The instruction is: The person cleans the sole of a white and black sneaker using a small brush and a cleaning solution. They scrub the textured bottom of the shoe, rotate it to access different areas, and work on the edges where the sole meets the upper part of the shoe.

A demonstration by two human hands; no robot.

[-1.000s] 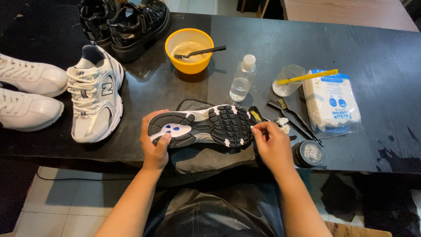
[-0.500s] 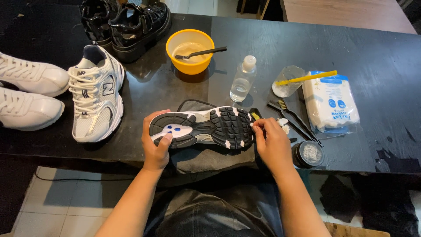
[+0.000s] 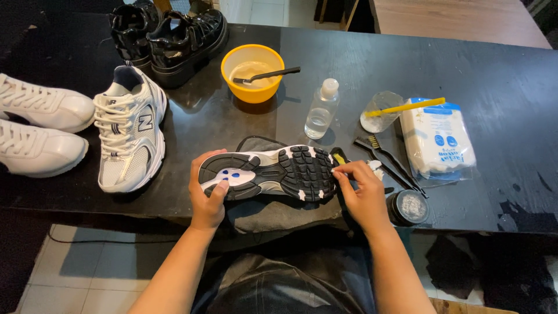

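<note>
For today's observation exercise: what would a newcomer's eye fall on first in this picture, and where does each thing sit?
First, the upturned sneaker at the table's near edge, black-and-white sole up on a dark cloth. The left hand grips its heel end, and the right hand is at its toe. Next, the yellow bowl behind it with a brush resting inside, and the matching white sneaker standing upright to the left.

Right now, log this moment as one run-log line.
left hand: grips heel of upturned white sneaker with black sole | right hand: fingertips at its toe | under it: dark grey cloth | surface: black table
</note>
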